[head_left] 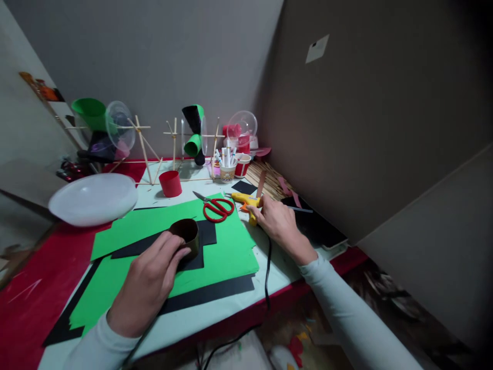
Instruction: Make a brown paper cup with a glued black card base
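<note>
Meanwhile, markers (pixel 228 154) in paper cup (pixel 227 174), dark ring (pixel 195 241) in left grip (pixel 149 277), glue gun (pixel 241 198) in right grip (pixel 280 222)

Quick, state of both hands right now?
Left hand: closed, holding the dark ring by its near side.
Right hand: on the rear of the yellow glue gun; cannot tell whether it grips.

No wording or number can be read. Toward one o'clock, a white card (pixel 318 50) on the wall (pixel 377 128) has a dark mark too small to make out. Near the centre, toward ten o'clock, the paper cup (pixel 227 174) carries blurred print. Toward eight o'clock, thin white lines (pixel 25 291) on the red cloth (pixel 57 267) form no clear letter.
</note>
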`<state>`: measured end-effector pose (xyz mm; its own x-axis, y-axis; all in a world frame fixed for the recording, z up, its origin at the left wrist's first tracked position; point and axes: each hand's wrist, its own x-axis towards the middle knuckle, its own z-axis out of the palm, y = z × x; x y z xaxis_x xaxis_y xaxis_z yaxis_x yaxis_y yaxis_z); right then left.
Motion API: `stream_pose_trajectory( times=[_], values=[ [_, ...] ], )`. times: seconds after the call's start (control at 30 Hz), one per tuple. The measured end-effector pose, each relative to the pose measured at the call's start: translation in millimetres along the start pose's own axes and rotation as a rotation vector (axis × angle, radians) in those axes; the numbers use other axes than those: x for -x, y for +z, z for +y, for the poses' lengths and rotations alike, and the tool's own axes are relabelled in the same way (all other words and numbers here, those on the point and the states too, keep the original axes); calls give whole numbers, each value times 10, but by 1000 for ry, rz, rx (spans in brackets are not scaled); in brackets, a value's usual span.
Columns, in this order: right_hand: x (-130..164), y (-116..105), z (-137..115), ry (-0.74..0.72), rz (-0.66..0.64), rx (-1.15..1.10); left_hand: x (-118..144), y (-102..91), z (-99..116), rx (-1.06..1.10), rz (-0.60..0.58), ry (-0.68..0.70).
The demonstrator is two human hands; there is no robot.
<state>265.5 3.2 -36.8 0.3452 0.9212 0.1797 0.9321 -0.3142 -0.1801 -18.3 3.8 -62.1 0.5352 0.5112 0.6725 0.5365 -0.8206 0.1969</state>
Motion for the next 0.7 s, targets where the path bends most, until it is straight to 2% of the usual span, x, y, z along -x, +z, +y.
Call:
stream_pose_trajectory(
  times=[0.23,0.43,0.6,0.67,0.7],
  values=[
    [-93,81,-119,-6,-49,-69,-14,-49,23,-4,-44,-32],
    [-50,42,31,2,53,-255,-17,-66,31,0,-58,-51],
    [94,-49,130,87,122,-536,-44,-92,64,-3,-69,-55],
    [212,-124,109,88,72,-730,-56,-107,74,-10,-73,-53],
    [281,-165,92,80,-21,-994,-62,-114,79,-12,-78,-54]
  ],
)
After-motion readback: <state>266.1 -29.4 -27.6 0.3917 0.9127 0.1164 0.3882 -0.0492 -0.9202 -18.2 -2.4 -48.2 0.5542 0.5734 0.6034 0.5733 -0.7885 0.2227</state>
